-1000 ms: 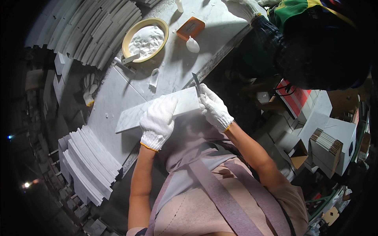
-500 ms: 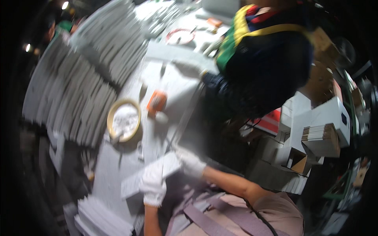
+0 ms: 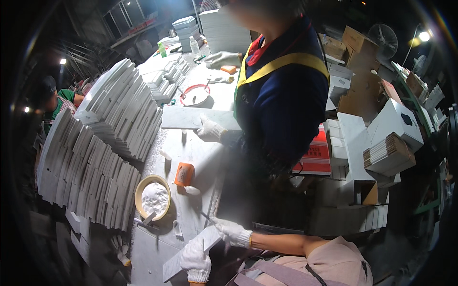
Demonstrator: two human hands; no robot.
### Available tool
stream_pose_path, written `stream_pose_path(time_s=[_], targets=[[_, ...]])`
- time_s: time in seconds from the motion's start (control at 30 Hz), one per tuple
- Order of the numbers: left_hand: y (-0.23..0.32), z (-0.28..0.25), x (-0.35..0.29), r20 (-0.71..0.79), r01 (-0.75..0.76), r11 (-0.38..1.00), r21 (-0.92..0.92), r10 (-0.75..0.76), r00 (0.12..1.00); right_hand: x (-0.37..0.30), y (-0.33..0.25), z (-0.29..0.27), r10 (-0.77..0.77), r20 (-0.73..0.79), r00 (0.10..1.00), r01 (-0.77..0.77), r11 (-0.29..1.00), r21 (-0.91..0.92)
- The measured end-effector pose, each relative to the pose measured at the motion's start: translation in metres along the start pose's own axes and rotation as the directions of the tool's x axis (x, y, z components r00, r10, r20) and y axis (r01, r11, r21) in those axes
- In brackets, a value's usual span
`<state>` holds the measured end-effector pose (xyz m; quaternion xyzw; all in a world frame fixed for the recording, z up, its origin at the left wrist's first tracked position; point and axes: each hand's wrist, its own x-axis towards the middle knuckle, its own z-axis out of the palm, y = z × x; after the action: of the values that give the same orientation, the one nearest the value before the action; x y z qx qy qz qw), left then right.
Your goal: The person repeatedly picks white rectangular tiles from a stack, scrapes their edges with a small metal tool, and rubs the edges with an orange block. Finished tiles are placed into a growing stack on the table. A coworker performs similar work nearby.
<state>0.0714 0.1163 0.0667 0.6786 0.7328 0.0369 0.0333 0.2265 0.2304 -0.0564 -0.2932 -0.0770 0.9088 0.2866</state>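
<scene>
- My left hand [image 3: 195,260], in a white glove, lay on a long pale slab [image 3: 191,253] at the near end of the grey surface [image 3: 202,152]; the fingers were folded down over the slab's upper face and near edge, clamped on it.
- My right hand [image 3: 232,232], also gloved, sat at the slab's far right corner, touching it. Its fingers were closed around a thin dark tool [image 3: 205,217], whose tip pointed up and left, away from the slab.
- The slab ran on a slant from lower left to upper right, between the two hands, its left end jutting past my left hand.
- A shallow yellow-rimmed bowl [image 3: 152,197] of white powder stood near, beyond and left of the slab, apart from both hands.
- An orange block [image 3: 183,174] stood just right of the bowl, with a small white lump beside it.
- Stacks of pale slabs [image 3: 95,162] leaned in rows along the left of the surface.
- A co-worker in a dark blue top stood opposite; one gloved hand [image 3: 210,129] rested at the edge of another flat slab [image 3: 191,118].
- A red-rimmed bowl [image 3: 194,95] stood further up the surface.
</scene>
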Motion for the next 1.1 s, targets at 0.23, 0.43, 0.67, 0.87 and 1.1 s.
stream_pose_path(time_s=[0.23,0.43,0.67,0.87,1.1], targets=[[0.0,-0.003,0.001,0.035,0.009,1.0,0.011,-0.009,0.999,-0.019,-0.017,0.017,0.058,0.029,0.998,-0.059,0.997,0.042],[-0.005,-0.006,0.005,0.035,0.001,1.0,0.024,-0.002,0.999,-0.045,-0.028,0.005,0.081,0.252,0.964,-0.065,0.995,-0.071],[-0.01,-0.013,0.008,0.061,0.021,0.999,0.04,-0.023,0.998,-0.087,-0.067,-0.025,0.085,0.197,0.977,-0.08,0.996,-0.035],[-0.032,-0.018,0.014,0.095,0.018,0.998,0.062,-0.024,0.995,-0.099,-0.079,-0.058,0.229,0.386,0.893,-0.186,0.972,-0.147],[-0.063,-0.034,0.029,-0.01,-0.07,0.975,-0.212,0.069,0.998,-0.089,-0.059,-0.066,0.188,0.391,0.901,-0.13,0.977,-0.17]])
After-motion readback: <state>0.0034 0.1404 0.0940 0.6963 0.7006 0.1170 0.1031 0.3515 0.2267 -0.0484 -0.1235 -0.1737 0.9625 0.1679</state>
